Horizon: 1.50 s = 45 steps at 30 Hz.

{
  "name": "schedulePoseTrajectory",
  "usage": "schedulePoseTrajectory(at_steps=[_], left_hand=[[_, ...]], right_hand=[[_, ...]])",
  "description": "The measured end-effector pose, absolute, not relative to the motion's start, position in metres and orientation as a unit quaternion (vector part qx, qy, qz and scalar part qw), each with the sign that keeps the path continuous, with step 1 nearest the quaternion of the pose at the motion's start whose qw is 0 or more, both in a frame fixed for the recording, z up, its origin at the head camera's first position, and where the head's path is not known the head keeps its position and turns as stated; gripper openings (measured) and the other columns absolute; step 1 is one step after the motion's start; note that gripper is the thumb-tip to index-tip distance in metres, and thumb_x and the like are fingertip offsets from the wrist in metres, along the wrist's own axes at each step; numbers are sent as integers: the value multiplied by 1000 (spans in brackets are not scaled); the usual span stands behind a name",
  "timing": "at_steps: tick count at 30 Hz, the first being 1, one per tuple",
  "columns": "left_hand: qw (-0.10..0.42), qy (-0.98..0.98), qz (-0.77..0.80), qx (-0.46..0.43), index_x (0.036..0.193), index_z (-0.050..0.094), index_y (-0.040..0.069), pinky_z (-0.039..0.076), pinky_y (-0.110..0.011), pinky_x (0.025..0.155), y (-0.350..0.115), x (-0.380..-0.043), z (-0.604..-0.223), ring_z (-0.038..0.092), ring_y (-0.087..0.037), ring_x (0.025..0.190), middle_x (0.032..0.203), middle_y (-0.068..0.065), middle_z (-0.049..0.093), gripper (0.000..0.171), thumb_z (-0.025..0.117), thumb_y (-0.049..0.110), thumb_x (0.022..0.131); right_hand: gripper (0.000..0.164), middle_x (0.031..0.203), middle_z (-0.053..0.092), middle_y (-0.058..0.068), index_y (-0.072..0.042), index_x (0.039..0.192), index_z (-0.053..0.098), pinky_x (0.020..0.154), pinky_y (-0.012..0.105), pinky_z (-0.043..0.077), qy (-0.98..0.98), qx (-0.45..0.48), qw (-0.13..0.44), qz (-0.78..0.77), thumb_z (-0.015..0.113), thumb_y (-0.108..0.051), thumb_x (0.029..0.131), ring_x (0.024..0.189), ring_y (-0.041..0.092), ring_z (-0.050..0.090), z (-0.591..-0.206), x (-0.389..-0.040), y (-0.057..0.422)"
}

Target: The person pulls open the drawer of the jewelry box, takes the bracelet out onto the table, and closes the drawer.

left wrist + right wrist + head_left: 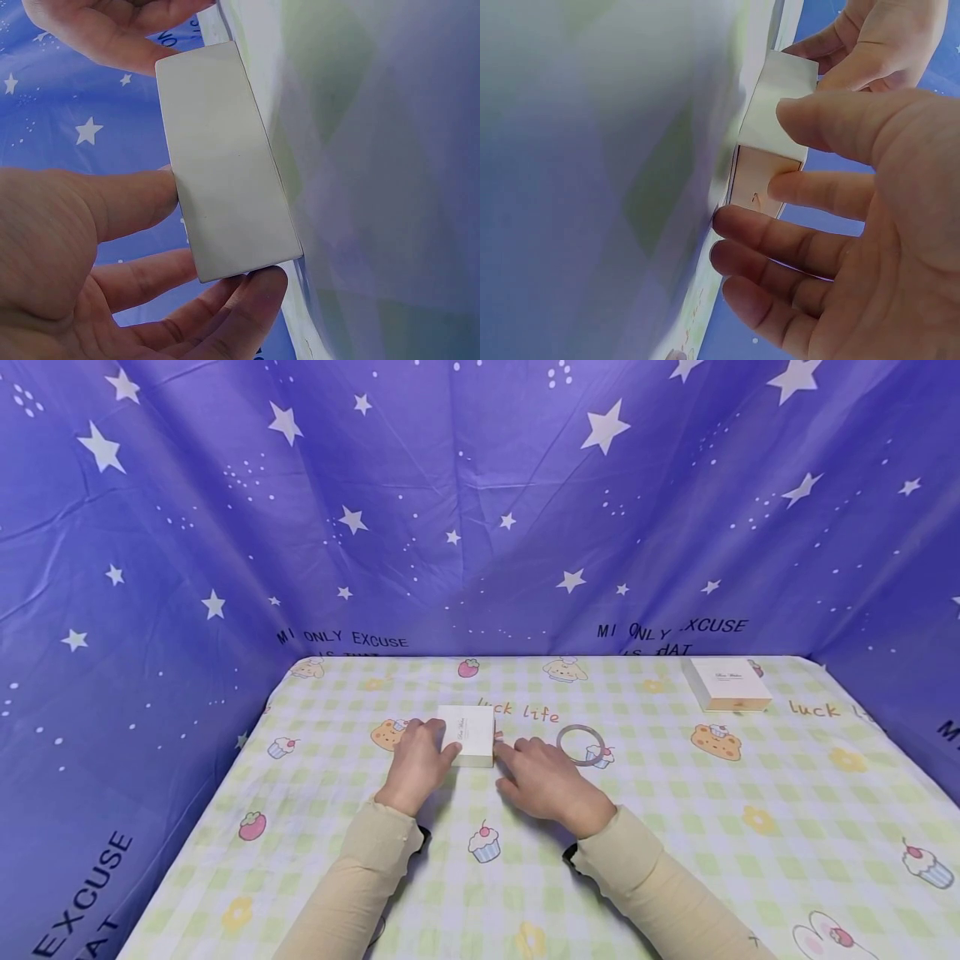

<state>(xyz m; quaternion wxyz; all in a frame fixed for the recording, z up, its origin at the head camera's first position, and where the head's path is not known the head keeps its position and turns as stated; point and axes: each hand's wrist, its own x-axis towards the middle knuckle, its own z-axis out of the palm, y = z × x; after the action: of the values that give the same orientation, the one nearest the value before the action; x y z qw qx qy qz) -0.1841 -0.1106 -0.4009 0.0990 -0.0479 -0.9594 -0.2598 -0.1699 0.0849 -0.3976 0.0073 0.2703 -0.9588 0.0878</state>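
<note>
A small white drawer box [474, 735] with printed lettering lies on the table in front of me. My left hand [418, 760] holds it from the left, thumb on top and fingers round its far left end, as the left wrist view also shows. At its other end is my right hand [551, 781], with fingers loosely extended. In the right wrist view the index fingertip [784, 185] is right at the peach end panel [751, 180], beside a small ribbon tab [756, 199]. The thumb is near the top edge, and the other fingers stay below the panel.
A round bangle [559, 743] lies flat on the table just right of my right hand. Farther back on the right sits a second white box [727, 681] with a peach front. The checked tablecloth [420, 885] reaches back to a blue star-printed curtain [450, 568].
</note>
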Motion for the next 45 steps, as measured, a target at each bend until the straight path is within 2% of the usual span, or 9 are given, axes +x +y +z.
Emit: schedulePoseTrajectory(at_steps=[18,32,38,45], left_hand=[[91,-958,-269,-39,115,65,-1,48,-46,85,-110,-183,-401,58,-33,99,105,-20,60,38,73,20,85],[95,-959,-263,-39,113,65,-1,49,-47,82,-109,-182,-400,59,-34,96,103,-21,60,37,73,21,84],[99,-961,-254,-38,110,65,0,50,-46,77,-110,-182,-400,60,-34,89,100,-20,59,34,72,22,85],[96,-963,-252,-28,115,62,0,50,-47,78,-109,-182,-400,61,-37,90,105,-21,58,41,71,28,86]], right_hand=[[42,91,59,4,-14,127,59,66,39,45,-959,271,3,78,65,-29,88,79,21,53,-398,-169,85],[43,91,58,3,-14,128,58,67,38,45,-959,272,0,80,65,-30,88,79,20,53,-397,-169,86],[42,90,57,2,-14,127,59,67,38,44,-959,271,-6,81,65,-31,88,80,20,53,-396,-168,87],[45,95,59,4,-12,128,58,70,38,45,-959,268,-13,86,65,-32,88,82,21,54,-392,-168,89]])
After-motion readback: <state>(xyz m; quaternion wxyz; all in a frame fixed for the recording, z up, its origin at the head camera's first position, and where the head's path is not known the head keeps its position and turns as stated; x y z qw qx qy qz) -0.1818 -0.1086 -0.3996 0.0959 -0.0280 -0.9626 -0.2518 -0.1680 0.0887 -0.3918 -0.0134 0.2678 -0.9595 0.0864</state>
